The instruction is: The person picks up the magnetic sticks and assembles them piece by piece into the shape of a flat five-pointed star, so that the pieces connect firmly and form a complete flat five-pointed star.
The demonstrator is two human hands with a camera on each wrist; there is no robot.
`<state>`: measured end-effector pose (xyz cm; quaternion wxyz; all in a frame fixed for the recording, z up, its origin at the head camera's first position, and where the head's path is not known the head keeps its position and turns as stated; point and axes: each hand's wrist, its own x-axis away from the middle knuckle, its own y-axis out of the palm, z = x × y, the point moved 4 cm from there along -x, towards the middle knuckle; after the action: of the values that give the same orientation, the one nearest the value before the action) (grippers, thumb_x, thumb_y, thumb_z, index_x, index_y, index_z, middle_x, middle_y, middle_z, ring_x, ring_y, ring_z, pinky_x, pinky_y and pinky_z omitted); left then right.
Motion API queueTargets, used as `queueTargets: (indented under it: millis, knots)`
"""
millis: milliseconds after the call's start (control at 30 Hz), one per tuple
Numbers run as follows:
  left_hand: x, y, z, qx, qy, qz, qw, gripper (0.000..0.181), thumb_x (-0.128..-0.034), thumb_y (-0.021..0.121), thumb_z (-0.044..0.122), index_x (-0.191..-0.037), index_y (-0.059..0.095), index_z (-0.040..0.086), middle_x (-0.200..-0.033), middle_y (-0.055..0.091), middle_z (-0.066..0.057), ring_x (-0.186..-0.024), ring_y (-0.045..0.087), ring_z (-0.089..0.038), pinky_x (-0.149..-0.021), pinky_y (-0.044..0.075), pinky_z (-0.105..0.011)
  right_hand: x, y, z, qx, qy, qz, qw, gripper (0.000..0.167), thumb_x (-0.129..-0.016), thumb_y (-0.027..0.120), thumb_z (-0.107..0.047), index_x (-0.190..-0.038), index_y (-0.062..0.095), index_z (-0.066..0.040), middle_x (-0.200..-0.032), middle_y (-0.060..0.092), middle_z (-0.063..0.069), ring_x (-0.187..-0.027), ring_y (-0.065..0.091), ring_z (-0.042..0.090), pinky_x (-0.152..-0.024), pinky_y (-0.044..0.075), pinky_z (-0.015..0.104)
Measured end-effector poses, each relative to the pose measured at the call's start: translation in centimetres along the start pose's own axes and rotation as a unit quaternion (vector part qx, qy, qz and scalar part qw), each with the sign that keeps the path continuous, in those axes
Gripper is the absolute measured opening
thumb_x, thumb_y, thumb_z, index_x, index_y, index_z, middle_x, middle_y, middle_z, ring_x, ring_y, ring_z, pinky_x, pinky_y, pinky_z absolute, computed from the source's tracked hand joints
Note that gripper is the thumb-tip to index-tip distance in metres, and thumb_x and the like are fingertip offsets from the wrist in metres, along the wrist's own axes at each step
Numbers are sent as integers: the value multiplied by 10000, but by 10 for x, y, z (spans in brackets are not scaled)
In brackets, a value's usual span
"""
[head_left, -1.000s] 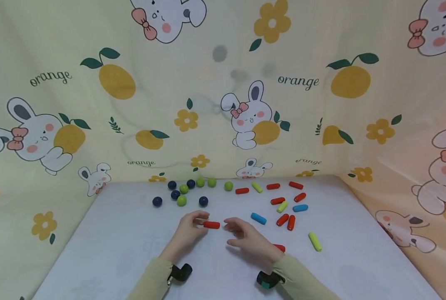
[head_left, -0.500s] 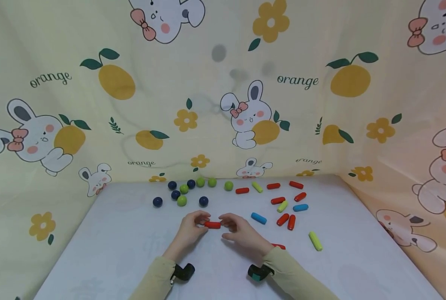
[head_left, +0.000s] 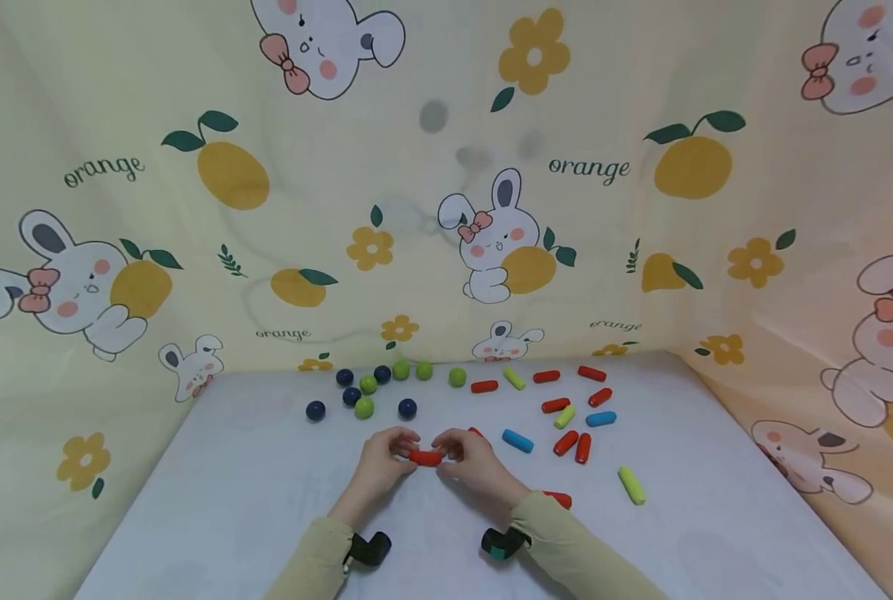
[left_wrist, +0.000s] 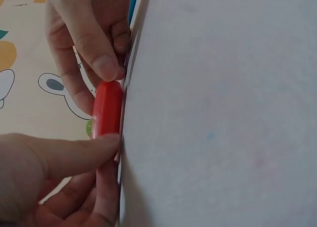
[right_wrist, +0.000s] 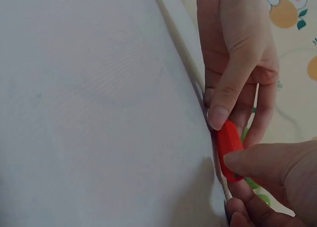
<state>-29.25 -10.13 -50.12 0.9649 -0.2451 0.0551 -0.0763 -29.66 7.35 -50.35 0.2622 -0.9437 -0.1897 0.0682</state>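
Observation:
A short red stick with rounded ends is held level between both hands, low over the table. My left hand pinches its left end, thumb on the near side, as the left wrist view shows with the red stick upright in that picture. On the opposite end, my right hand has its thumb and fingers pinching; the right wrist view shows that thumb across the red stick. Just behind the right hand peeks the tip of another red piece, mostly hidden.
Dark blue balls and green balls lie at the back left. Several red, blue and yellow-green sticks are scattered to the right, among them a blue stick. A red stick lies beside the right forearm. A printed curtain surrounds the table.
My right hand has moved left to the red stick and now pinches its right end. My left hand has kept its pinch, nearly in place. The red tip behind the right hand has come into view.

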Motion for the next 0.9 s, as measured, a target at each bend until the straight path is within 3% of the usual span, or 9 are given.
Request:
queueTargets:
  millis: [167, 367, 633, 767, 900]
  knots:
    - [3, 4, 0, 111, 98, -407, 9991, 330, -764, 752, -47, -1064, 643, 37, -904, 649, -33, -814, 608, -179, -751, 538, -320, 2, 0, 3, -212, 154, 16, 9997, 247, -836, 719, -52, -1062, 653, -125, -929, 603, -11, -854, 540, 187, -782, 485, 332]
    - [10, 5, 9, 117, 132, -622, 9979, 285, -773, 773, 16, -1027, 664, 86, -897, 643, 8, -806, 608, -166, -759, 538, -291, 12, -9, 2, -383, 151, -135, 9991, 214, -845, 728, -107, -1045, 660, -141, -944, 612, -12, -850, 562, 195, -746, 504, 327]
    - [26, 11, 24, 96, 296, -1034, 9941, 192, -775, 772, 31, -933, 702, 116, -841, 649, 10, -733, 593, -165, -687, 519, -278, 35, -16, 1, -416, 155, -482, 9978, 188, -851, 721, -102, -1023, 660, -151, -929, 619, -10, -815, 564, 191, -725, 493, 287]
    - [33, 17, 25, 74, 492, -1253, 9909, 179, -770, 777, 47, -922, 708, 112, -813, 659, 19, -728, 598, -138, -680, 509, -260, 48, -15, 2, -464, 137, -665, 9966, 198, -846, 719, -90, -1035, 669, -127, -903, 625, 4, -785, 554, 199, -677, 486, 264]
    - [38, 23, 23, 137, 501, -1422, 9885, 171, -763, 785, 55, -910, 709, 101, -788, 658, 9, -714, 595, -124, -665, 499, -247, 57, -12, 4, -468, 134, -728, 9962, 196, -848, 721, -104, -1038, 679, -130, -895, 622, -6, -790, 530, 192, -660, 453, 244]
